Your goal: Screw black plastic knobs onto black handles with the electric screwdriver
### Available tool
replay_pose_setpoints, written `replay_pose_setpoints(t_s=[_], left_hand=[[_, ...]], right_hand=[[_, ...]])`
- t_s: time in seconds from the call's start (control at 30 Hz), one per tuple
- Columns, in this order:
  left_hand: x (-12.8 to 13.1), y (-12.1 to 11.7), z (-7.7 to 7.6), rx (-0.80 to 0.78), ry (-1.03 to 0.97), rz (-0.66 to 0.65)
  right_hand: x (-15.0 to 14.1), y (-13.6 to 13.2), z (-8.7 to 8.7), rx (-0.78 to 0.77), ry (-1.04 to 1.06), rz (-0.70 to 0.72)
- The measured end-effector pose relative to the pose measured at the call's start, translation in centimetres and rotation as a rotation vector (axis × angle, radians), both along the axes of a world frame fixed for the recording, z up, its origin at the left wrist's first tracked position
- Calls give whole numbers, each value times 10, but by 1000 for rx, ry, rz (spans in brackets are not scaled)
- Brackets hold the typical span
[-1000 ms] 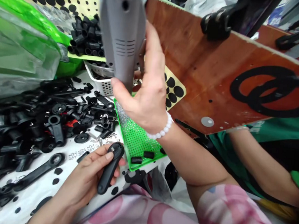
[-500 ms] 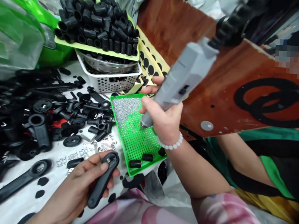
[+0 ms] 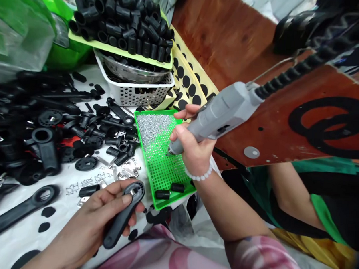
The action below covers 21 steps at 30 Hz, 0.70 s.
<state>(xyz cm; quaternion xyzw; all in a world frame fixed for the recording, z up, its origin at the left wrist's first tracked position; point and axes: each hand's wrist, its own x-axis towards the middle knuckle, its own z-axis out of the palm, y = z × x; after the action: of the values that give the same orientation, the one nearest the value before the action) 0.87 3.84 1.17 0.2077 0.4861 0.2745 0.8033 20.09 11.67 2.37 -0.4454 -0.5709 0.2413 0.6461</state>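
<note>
My left hand [image 3: 93,218] is closed around a black plastic lever part [image 3: 122,216] with a round toothed head, held just above the white table near its front edge. My right hand [image 3: 193,145] grips a grey electric screwdriver [image 3: 219,112] with a coiled black cable [image 3: 294,70]. The tool's tip points down onto the green perforated tray [image 3: 165,174], next to a heap of small silver screws [image 3: 151,125]. Two short black sleeves [image 3: 170,191] lie at the tray's near end.
A pile of black plastic parts [image 3: 47,131] covers the table's left. A white basket [image 3: 133,90] carries a tray of black tubes [image 3: 125,17]. A brown board [image 3: 260,94] leans at right; another person's arm in green [image 3: 299,197] is below it. Green bags [image 3: 19,25] sit far left.
My right hand brought the grey screwdriver down from upright in front of the camera, tilting it until its tip reached the green tray. My left hand kept hold of the lever part.
</note>
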Motion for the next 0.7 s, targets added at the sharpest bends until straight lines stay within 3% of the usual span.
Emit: replay_pose_setpoints(t_s=[0.3, 0.7], left_hand=[[0, 0, -2, -3, 12, 3], [-6, 1, -16, 25, -74, -39]], right_hand=[[-6, -3, -1, 42, 192, 54], [-6, 1, -1, 63, 226, 46]])
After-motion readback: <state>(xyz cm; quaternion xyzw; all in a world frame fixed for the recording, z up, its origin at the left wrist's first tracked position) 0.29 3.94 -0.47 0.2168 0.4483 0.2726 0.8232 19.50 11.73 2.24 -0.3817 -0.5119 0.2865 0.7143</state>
